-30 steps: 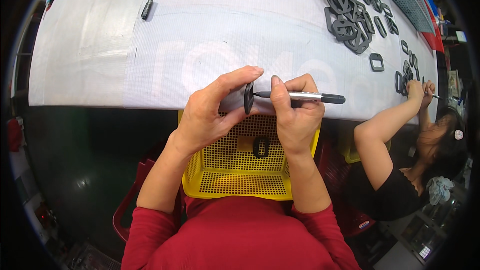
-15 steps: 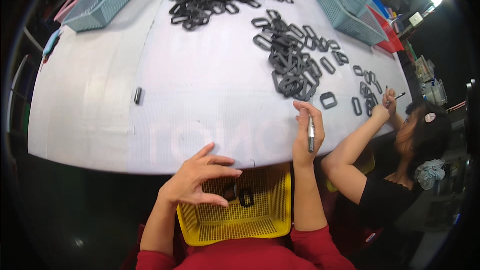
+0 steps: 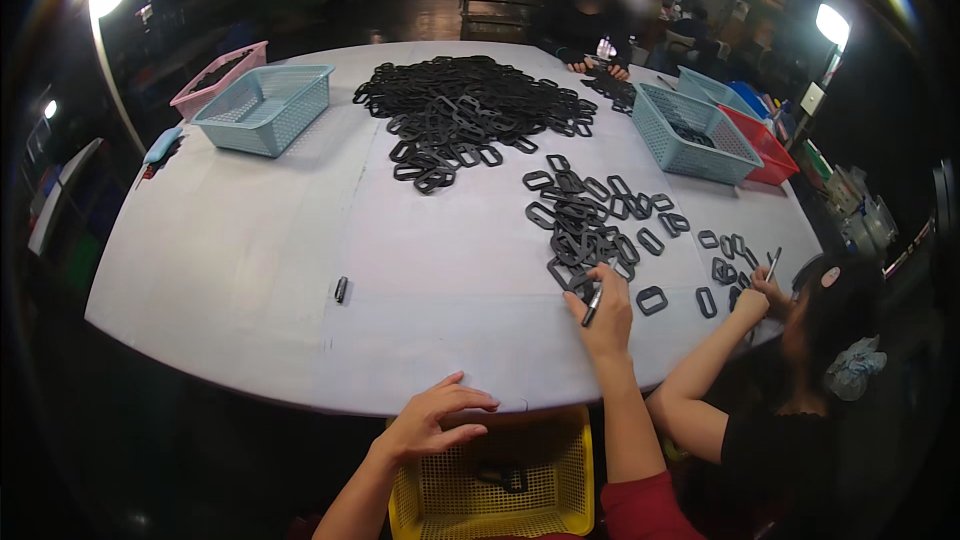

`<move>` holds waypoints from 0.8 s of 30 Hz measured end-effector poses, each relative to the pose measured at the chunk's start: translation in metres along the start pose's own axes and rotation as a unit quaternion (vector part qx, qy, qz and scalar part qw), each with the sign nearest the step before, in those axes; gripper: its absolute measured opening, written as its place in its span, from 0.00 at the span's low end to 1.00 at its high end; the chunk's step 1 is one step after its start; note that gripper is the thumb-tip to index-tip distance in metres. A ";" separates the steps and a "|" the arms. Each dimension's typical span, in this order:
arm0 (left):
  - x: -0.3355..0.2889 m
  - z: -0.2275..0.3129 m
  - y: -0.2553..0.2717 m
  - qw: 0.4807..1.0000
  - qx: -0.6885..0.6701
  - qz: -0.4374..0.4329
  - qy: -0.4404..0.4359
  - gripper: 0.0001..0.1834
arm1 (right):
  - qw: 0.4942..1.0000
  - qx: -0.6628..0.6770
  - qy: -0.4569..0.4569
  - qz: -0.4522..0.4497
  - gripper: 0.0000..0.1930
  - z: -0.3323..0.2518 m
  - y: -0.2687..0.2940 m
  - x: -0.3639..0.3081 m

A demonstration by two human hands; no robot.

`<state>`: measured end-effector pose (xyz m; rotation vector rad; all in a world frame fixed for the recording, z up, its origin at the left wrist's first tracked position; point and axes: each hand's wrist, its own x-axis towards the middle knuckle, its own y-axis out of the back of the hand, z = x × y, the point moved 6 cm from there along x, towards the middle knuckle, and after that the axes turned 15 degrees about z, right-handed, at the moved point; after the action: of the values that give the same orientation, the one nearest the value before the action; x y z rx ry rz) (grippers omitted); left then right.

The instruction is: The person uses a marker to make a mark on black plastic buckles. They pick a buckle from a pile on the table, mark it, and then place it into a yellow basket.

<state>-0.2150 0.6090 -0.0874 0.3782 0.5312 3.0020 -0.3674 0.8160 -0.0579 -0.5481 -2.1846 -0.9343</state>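
Currently in hand: I judge this to be the fetching step, with the right fingers [image 3: 613, 285] out over the tabletop [image 3: 250, 260] at the near edge of the smaller heap of black frames [image 3: 580, 235].
Next move: as I read it, this calls for freeing one frame from the tangle without losing the marker.
Right fingers: curled around the marker [image 3: 593, 306]; whether the tips pinch a frame as well, I cannot tell from here.
Left fingers [image 3: 470, 401]: spread, thumb well apart, grasping nothing that I can see.
Frames: the smaller heap extends just beyond the right fingertips; a loose frame [image 3: 652, 301] lies near, to their right; a larger heap [image 3: 470, 105] sits well beyond, toward the left.
Yellow basket [image 3: 570, 465]: below the left fingers and to their right, with dark frames [image 3: 508, 478] inside, too dim for me to count.
Small black piece [image 3: 342, 290]: on the tabletop, beyond the left fingers and to their left.
Co-worker: well right of the right fingers, a co-worker's hand [image 3: 768, 292] holds a pen.
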 end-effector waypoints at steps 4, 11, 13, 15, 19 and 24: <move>0.003 -0.003 0.003 0.978 -0.116 0.155 0.075 0.27 | 0.943 0.266 -0.185 -0.073 0.20 -0.026 0.010 -0.024; 0.012 0.027 0.004 0.952 0.062 0.243 -0.177 0.35 | 0.702 0.507 -0.406 -0.291 0.17 -0.090 -0.002 -0.089; 0.009 0.026 0.004 0.959 0.052 0.221 -0.172 0.36 | 0.704 0.493 -0.410 -0.305 0.17 -0.093 -0.002 -0.092; 0.007 0.034 0.005 0.945 0.085 0.259 -0.182 0.35 | 0.688 0.497 -0.432 -0.305 0.16 -0.098 0.001 -0.090; 0.009 0.042 -0.001 0.920 0.146 0.312 -0.188 0.33 | 0.690 0.501 -0.445 -0.275 0.15 -0.100 0.002 -0.087; 0.013 0.035 -0.012 0.924 0.121 0.316 -0.178 0.33 | 0.700 0.498 -0.446 -0.251 0.15 -0.090 0.005 -0.089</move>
<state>-0.2181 0.6328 -0.0571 1.3166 0.8836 3.3093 -0.2659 0.7426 -0.0755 0.2539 -3.3179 0.5936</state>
